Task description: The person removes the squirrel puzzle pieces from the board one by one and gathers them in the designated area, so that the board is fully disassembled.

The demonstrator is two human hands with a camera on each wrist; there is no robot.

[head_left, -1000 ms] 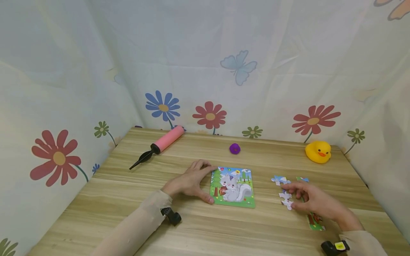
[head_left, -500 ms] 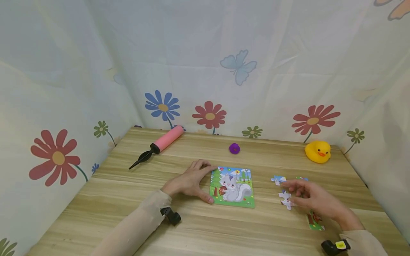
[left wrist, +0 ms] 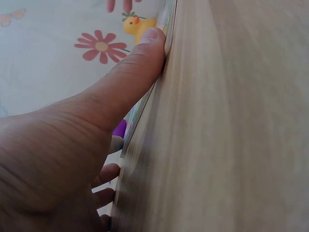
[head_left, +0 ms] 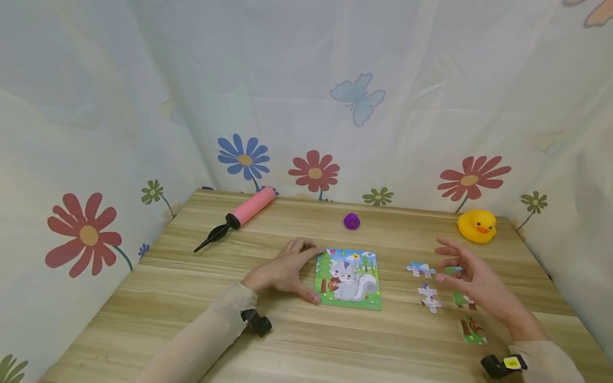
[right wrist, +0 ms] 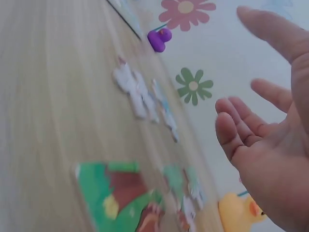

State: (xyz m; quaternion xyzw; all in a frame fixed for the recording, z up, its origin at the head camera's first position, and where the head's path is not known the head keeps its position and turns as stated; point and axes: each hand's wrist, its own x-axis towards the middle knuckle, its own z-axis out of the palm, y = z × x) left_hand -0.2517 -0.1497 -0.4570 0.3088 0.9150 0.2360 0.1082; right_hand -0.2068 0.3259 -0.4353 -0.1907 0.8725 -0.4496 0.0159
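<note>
Only the head view shows the squirrel board (head_left: 351, 280) face-on, left fingers (head_left: 308, 255) spread against it, right fingers (right wrist: 273, 94) splayed, empty.

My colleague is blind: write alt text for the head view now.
The left hand rests against a squirrel picture board on a wood-grain table; the right hand hovers by loose jigsaw pieces. Farther back are a pink hand pump, purple toy and yellow rubber duck.

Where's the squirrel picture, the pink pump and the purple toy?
Squirrel picture (head_left: 347, 280), head view: on the printed squirrel.
Pink pump (head_left: 254, 207), head view: on its pink barrel.
Purple toy (head_left: 351, 221), head view: at its middle.
</note>
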